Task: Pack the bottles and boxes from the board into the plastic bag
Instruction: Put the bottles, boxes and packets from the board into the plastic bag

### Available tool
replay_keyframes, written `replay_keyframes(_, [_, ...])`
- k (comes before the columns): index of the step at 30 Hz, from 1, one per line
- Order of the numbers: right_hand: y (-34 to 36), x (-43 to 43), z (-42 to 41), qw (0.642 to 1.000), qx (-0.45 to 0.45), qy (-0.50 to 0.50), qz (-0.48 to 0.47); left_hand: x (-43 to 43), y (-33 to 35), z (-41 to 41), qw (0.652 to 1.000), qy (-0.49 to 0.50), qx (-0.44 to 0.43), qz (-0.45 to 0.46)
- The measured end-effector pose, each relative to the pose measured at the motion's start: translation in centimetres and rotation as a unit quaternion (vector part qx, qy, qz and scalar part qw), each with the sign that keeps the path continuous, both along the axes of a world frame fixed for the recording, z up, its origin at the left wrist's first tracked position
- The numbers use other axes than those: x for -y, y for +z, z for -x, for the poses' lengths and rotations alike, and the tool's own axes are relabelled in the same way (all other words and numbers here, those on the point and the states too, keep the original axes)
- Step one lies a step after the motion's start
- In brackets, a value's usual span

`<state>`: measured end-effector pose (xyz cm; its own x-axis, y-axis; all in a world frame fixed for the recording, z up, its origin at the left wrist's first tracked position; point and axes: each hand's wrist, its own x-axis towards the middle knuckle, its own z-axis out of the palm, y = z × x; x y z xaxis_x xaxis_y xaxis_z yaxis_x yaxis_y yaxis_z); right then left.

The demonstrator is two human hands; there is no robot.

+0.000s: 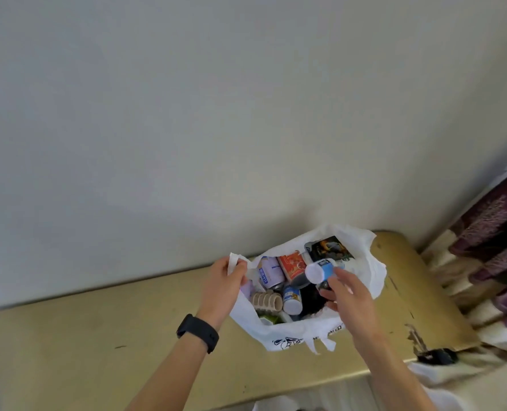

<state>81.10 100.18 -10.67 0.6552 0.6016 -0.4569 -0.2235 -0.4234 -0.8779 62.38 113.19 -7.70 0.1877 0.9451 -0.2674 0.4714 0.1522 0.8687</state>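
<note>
Head view, looking down along both forearms.

- White plastic bag (293, 332) is set on a yellowish board (98, 336) in the lower middle of the frame, close to a pale wall (216, 114). Its mouth is spread wide; black print is seen on its near side.
- Left hand (222, 287): the bag's handle (234, 261) is pinched between thumb and curled fingers at the left rim and held up, which keeps the mouth open. A black wristband (198, 332) is worn on that wrist.
- Right hand (348, 295): a small blue-and-white bottle (320, 269) is gripped in the fingertips, white end turned toward the camera. Bottle is held tilted over the right half of the mouth, above the contents. Fingers are only partly curled; how the thumb lies cannot be told.
- Already inside the bag: a white bottle with a blue label (268, 271) lying at upper left, a red box (292, 265) just beside it, a dark box (328, 247) at the far side, a second blue-labelled bottle (292, 299) nearer the middle, and a row of cardboard rolls (267, 301) at lower left. Something black lies under the right hand; not identified.
- Board surface is scuffed, its right edge chipped. A small black object (437, 355) is seen at that edge, blurred.
- A purple patterned curtain (489, 232) is noted at the right of the frame.
</note>
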Motion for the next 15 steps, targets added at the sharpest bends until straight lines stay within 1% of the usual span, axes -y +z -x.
replay_keyframes(1, [0.8,0.7,-0.1,0.994,0.113,-0.007,-0.013,-0.2,0.2,0.3,1.0,0.01,0.008,0.005])
replay_keyframes(2, [1.5,1.5,-0.2,0.975,0.218,-0.026,-0.032,-0.5,0.2,0.6,1.0,0.013,0.016,0.022])
replay_keyframes(3, [1.9,2.0,-0.5,0.947,0.314,-0.053,-0.046,-0.7,0.1,1.0,0.999,0.008,0.027,0.047])
replay_keyframes(4, [1.9,2.3,-1.1,0.919,0.384,-0.074,-0.041,-0.8,0.0,1.4,0.997,-0.003,0.03,0.074])
replay_keyframes(5, [1.6,2.1,-2.1,0.905,0.418,-0.083,-0.011,-0.9,-0.2,1.7,0.994,-0.015,0.031,0.101])
replay_keyframes(6, [1.0,1.9,-3.3,0.905,0.418,-0.071,0.034,-1.0,-0.5,2.0,0.992,-0.025,0.031,0.122])
replay_keyframes(7, [0.6,1.6,-4.4,0.911,0.4,-0.041,0.087,-1.0,-0.6,2.2,0.989,-0.03,0.039,0.136])
replay_keyframes(9, [-0.2,1.0,-6.3,0.919,0.355,0.047,0.163,-1.0,-0.9,2.4,0.985,-0.034,0.072,0.153])
replay_keyframes(11, [-0.5,0.4,-7.5,0.934,0.297,0.103,0.171,-1.3,-0.8,2.5,0.981,-0.031,0.1,0.162])
replay_keyframes(12, [-0.4,0.2,-7.6,0.938,0.285,0.117,0.158,-1.4,-0.7,2.5,0.979,-0.025,0.109,0.168])
replay_keyframes(15, [0.8,-0.9,-7.1,0.93,0.309,0.144,0.137,-2.1,-0.5,2.5,0.968,-0.002,0.15,0.203])
